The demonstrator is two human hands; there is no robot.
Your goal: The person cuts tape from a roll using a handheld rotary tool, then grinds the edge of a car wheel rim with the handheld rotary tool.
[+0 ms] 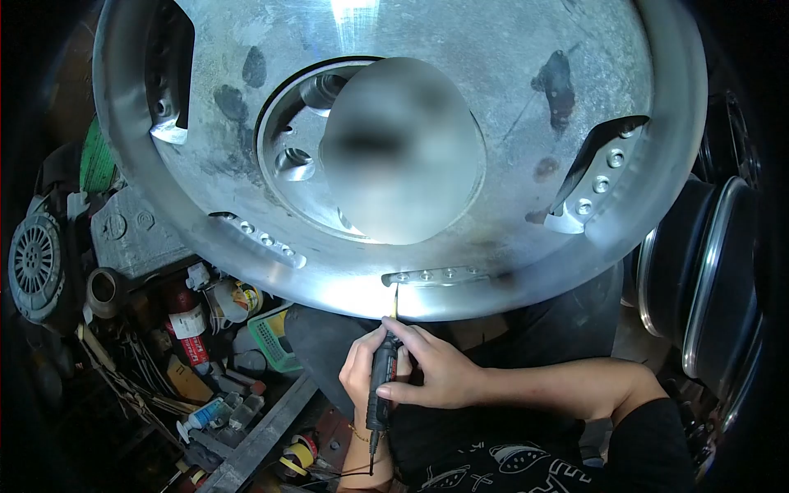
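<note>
A large bare-metal wheel rim [493, 246] fills the upper view, face toward me, with bolt holes near its hub and small drilled holes along its slots. Both my hands hold a slim black pen-shaped rotary tool [381, 380]. My right hand [440, 370] wraps it from the right, index finger along the body. My left hand [360, 374] steadies it from the left. The tool's thin yellowish tip [395, 302] touches the rim's lower edge just below a slot with small holes [436, 275]. A thin cable runs down from the tool's rear.
Clutter lies at lower left: a green basket [271, 341], cans and bottles [187, 316], a metal bar [263, 435], tape rolls [297, 456], a round finned part [33, 263]. Other rims [707, 279] stand at right. A blurred oval covers the hub.
</note>
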